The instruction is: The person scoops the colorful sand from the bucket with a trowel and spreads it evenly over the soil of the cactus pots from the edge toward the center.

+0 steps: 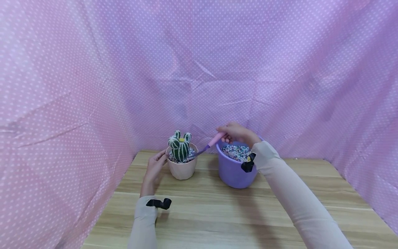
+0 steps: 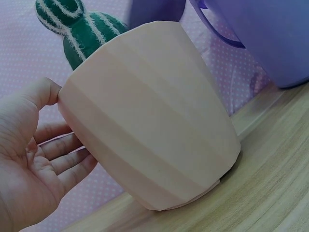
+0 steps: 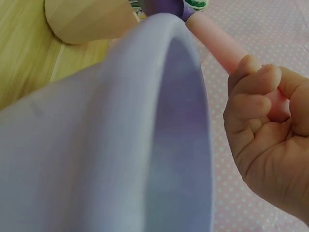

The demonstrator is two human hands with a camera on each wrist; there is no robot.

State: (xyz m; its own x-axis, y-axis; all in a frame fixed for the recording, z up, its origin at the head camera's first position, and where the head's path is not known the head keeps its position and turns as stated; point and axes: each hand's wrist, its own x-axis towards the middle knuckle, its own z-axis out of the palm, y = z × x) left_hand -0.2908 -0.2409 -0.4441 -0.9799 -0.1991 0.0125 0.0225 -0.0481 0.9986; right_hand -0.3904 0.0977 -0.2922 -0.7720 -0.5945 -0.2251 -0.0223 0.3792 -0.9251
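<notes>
My right hand [image 1: 237, 133] grips the pink handle of a small garden trowel [image 1: 214, 139] above the purple bucket. The trowel's purple blade reaches left and down over the pot's rim, beside the cactus. The cactus [image 1: 180, 149], green with white stripes and a yellow top, stands upright in a pale pink faceted flower pot [image 2: 154, 116] among small coloured pebbles [image 1: 190, 153]. At the pot's left side is my left hand [image 1: 154, 166]. Its thumb touches the rim, and its loosely extended fingers rest against the wall with the palm apart from it.
The purple bucket [image 1: 234, 174] holds many coloured pebbles [image 1: 236, 152] and stands right of the pot; a handle hangs at its side. Both stand on a wooden table [image 1: 199, 211]. Pink dotted cloth [image 1: 199, 69] hangs behind and at the sides.
</notes>
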